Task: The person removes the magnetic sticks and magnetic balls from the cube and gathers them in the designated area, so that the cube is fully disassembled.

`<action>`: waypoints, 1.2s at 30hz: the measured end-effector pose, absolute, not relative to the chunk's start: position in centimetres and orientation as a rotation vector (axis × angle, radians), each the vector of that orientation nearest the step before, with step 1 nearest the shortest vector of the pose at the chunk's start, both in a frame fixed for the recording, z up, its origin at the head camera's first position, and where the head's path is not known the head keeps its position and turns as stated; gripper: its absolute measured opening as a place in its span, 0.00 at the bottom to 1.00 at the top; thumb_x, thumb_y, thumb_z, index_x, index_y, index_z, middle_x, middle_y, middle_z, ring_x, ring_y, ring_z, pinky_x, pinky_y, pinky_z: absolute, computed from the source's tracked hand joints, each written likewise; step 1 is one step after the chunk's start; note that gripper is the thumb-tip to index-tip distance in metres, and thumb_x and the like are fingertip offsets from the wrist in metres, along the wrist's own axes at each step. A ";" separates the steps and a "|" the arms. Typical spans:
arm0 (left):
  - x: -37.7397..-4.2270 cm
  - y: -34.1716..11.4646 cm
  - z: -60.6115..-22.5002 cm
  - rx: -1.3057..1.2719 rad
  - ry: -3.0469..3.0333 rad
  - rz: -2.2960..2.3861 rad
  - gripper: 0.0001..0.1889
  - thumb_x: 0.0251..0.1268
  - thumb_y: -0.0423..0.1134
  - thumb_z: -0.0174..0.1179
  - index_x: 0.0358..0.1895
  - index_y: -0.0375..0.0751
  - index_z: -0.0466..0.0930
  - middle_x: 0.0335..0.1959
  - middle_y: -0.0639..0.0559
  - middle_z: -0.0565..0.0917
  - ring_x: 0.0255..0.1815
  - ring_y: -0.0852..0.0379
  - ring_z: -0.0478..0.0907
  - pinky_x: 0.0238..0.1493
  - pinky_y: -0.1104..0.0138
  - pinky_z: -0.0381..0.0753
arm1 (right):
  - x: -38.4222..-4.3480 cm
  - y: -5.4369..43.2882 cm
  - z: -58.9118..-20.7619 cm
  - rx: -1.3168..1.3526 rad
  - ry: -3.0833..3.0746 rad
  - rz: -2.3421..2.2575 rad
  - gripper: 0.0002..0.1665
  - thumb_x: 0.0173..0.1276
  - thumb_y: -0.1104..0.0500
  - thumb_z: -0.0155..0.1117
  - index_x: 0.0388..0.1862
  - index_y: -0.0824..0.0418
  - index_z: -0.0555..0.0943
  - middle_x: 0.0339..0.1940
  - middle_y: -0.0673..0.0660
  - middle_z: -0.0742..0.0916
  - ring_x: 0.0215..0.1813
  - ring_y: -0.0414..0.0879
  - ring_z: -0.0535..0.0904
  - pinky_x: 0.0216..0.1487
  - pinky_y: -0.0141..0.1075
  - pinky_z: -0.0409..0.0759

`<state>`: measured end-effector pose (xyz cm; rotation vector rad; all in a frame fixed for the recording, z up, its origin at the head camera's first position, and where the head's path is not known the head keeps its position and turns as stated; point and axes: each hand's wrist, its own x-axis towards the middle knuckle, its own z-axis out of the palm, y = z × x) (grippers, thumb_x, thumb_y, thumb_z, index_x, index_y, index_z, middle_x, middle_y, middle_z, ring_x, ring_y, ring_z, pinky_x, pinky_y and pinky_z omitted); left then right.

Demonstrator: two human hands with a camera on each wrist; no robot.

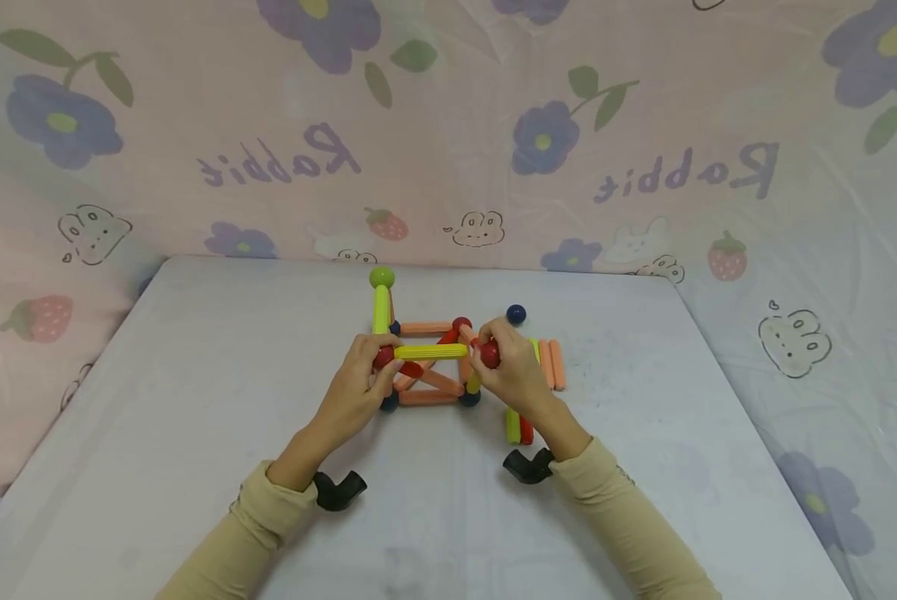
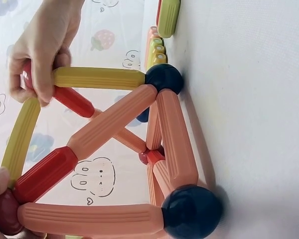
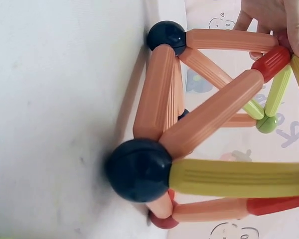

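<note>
A frame of magnetic building rods and balls stands on the table in front of me. Its base has orange rods (image 1: 429, 397) joined by navy balls (image 2: 192, 211). My left hand (image 1: 354, 379) pinches a red ball (image 2: 5, 211) at the frame's upper near left corner. At the upper right corner, my right hand (image 1: 514, 367) grips another red ball (image 1: 489, 352). A yellow rod (image 1: 431, 352) spans level between the two hands. Red-and-orange diagonals (image 3: 214, 112) slope up from the base. A lime rod (image 1: 382, 312) topped by a green ball (image 1: 382, 277) rises at the back left.
Right of the frame lie a loose navy ball (image 1: 516, 314), several orange rods (image 1: 557, 364), and lime and red rods (image 1: 513, 427) partly hidden by my right arm. Black curved pieces (image 1: 339, 492) sit by both wrists. A printed cloth (image 1: 433, 183) hangs behind the white table (image 1: 268, 317).
</note>
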<state>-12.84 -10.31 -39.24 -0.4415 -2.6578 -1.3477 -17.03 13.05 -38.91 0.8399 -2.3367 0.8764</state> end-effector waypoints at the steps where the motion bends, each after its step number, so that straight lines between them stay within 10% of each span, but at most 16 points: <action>1: -12.8 -10.3 -39.2 -0.443 -2.658 -1.347 0.15 0.73 0.41 0.52 0.58 0.43 0.68 0.44 0.42 0.70 0.35 0.56 0.69 0.33 0.73 0.71 | -17.0 13.0 -38.8 0.834 -2.339 0.887 0.14 0.54 0.73 0.66 0.35 0.69 0.70 0.29 0.64 0.81 0.29 0.51 0.81 0.29 0.37 0.86; 20: -13.0 -10.5 -39.3 -0.463 -2.639 -1.329 0.16 0.72 0.40 0.54 0.59 0.42 0.68 0.46 0.43 0.72 0.41 0.55 0.70 0.41 0.70 0.75 | -18.3 16.2 -38.5 0.392 -2.351 1.526 0.10 0.60 0.71 0.65 0.36 0.72 0.72 0.36 0.64 0.79 0.39 0.43 0.75 0.38 0.20 0.78; 36: -12.9 -10.5 -39.5 -0.477 -2.627 -1.321 0.16 0.72 0.38 0.54 0.59 0.42 0.68 0.46 0.44 0.72 0.43 0.55 0.70 0.44 0.67 0.76 | -23.3 21.1 -40.3 0.015 -2.716 1.783 0.28 0.68 0.67 0.47 0.64 0.71 0.51 0.61 0.71 0.66 0.51 0.50 0.68 0.39 0.22 0.72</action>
